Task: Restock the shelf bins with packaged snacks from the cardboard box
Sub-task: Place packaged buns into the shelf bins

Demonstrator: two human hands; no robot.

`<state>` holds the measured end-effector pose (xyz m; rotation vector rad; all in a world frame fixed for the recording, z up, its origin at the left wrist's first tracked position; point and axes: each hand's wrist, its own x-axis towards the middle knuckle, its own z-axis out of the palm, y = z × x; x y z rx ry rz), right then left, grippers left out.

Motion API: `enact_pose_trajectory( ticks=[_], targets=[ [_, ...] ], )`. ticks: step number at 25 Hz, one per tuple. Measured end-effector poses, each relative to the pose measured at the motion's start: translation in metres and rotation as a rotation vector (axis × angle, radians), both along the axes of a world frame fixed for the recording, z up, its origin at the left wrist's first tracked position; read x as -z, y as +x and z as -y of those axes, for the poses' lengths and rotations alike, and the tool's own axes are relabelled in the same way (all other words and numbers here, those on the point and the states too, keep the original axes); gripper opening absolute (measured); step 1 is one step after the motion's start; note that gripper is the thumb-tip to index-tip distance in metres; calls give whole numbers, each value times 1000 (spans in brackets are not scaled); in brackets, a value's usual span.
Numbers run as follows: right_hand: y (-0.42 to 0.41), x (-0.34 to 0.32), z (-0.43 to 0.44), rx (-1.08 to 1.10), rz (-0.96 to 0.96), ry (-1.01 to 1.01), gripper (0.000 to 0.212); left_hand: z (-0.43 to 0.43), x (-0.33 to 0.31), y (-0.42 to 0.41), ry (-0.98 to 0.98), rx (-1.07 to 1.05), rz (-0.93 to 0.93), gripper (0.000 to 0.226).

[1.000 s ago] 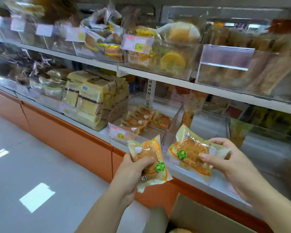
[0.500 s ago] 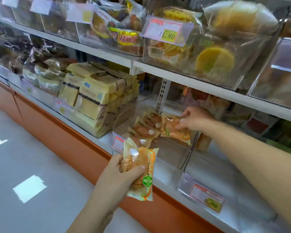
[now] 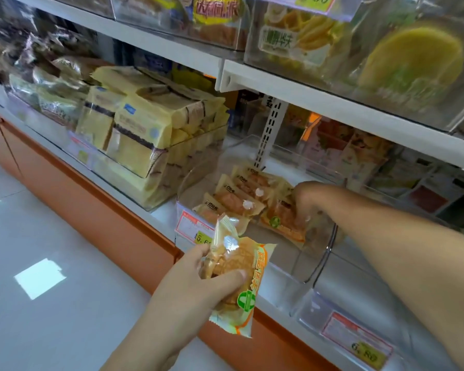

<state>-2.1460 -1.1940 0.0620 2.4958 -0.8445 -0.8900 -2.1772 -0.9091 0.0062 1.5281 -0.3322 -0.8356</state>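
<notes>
L hand [image 3: 196, 286] grips cake pkt [image 3: 248, 298]; R hand [image 3: 307, 200] holds binned pkt [image 3: 280, 223]

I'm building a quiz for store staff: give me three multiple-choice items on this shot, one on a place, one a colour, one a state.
1. Where is the right hand? A) inside the clear bin B) on the floor C) on the top shelf
2. What colour is the cabinet panel under the shelf? A) blue B) orange C) black
3. What is the left hand doing? A) hanging empty B) pressing a price tag C) gripping a snack packet

1 A: it reaches among the packets there. 2 B: the panel is orange. 3 C: it curls round the packet.
</notes>
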Motion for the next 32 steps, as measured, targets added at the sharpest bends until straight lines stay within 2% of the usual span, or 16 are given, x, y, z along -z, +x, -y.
enact_pose_trajectory(
  ticks=[2,4,6,7,8,9,11,12,14,17,19,22,26,28,31,32],
  targets=[
    [-1,-3,-6,37,-23,17,28,0,-3,-1,-43,13,-14,35],
    [-7,-10,-12,13,30,-7,30,1,-7,-2,-70,20,-17,29],
    [-22,-22,-22,-109,284,1,43,0,-11,-3,-86,49,-12,31],
    [-34,-33,-32,-128,480,130,50,0,-12,-3,-95,73,-7,32],
    [-48,-47,-46,-141,632,349,52,0,-14,-4,-104,100,6,33],
    [-65,-61,-62,-152,682,608,51,-1,-15,-6,-109,130,25,35],
    [-94,-74,-92,-147,591,989,53,-4,-19,-11,-102,196,79,46],
    [-104,-73,-102,-166,534,1063,55,-5,-21,-13,-88,223,108,51],
    [-114,-64,-109,-205,534,1062,47,-8,-24,-17,-74,229,157,58],
    [-119,-53,-102,-159,756,1064,30,-12,-26,-19,-109,89,148,70],
    [-124,-50,-96,-47,881,1121,36,-13,-23,-18,-197,25,75,67],
    [-127,-47,-90,58,901,1205,53,-9,-19,-19,-255,5,84,46],
    [-119,-59,-97,-197,697,918,51,1,-19,-15,-276,-13,170,34],
    [-110,-64,-99,-250,712,849,47,9,-17,-14,-264,-40,250,38],
    [-93,-65,-73,-150,905,631,50,20,-4,-8,-2,-172,572,64],
    [-88,-64,-62,-71,896,544,54,23,2,-6,112,-187,706,74]
  ],
)
